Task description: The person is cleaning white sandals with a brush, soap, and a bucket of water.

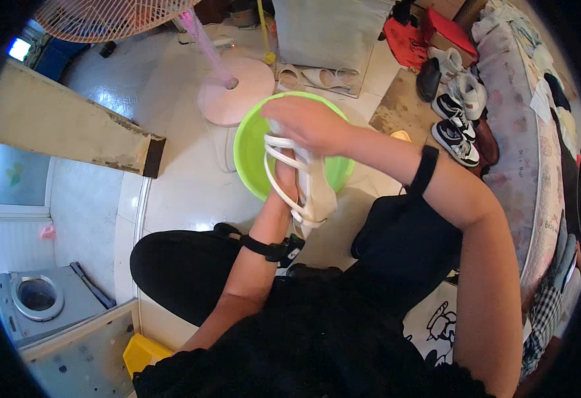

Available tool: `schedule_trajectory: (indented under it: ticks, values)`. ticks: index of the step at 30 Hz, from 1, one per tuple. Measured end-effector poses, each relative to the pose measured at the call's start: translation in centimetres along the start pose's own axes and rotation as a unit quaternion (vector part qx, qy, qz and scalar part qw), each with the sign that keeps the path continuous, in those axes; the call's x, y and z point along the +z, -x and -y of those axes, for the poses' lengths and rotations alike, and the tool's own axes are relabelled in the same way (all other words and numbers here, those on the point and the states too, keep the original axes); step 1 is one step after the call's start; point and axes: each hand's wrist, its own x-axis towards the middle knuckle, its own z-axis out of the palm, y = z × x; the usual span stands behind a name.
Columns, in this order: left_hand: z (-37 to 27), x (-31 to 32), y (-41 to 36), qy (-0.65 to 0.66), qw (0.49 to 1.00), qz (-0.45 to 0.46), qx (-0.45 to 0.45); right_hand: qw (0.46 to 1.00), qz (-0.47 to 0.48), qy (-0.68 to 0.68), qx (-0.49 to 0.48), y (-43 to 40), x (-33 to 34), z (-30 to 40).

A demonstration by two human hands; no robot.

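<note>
A white strappy sandal (315,191) is held above a light-green plastic basin (250,149) on the tiled floor. My left hand (285,171) grips the sandal from below, its fingers partly behind the white straps. Over the toe end lies my right hand (305,122), curled round it; something pale shows beneath its fingers, too hidden to name. The heel end of the sandal points down towards my lap. The inside bottom of the basin is mostly covered by the hands and the sandal.
A pink fan base (238,92) stands just beyond the basin, its cable on the floor. Several shoes (457,137) line the right side by a bed (511,149). Light sandals (320,78) lie behind the basin. A worn table edge (71,119) juts in from the left.
</note>
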Motion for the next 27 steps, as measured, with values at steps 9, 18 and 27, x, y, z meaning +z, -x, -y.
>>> schedule_trajectory:
  ticks: [9, 18, 27]
  values:
    - [0.7, 0.6, 0.2, -0.053, 0.997, 0.036, -0.037, 0.997, 0.022, 0.036, 0.069, -0.6, -1.8, -0.7]
    - [0.0, 0.8, 0.7, 0.002, 0.999, 0.021, -0.025, 0.998, -0.001, 0.008, 0.062, -0.6, -0.7, -0.3]
    - [-0.5, 0.9, 0.6, -0.02, 0.998, 0.017, -0.053, 0.995, -0.021, 0.076, 0.061, -0.5, -2.1, -0.9]
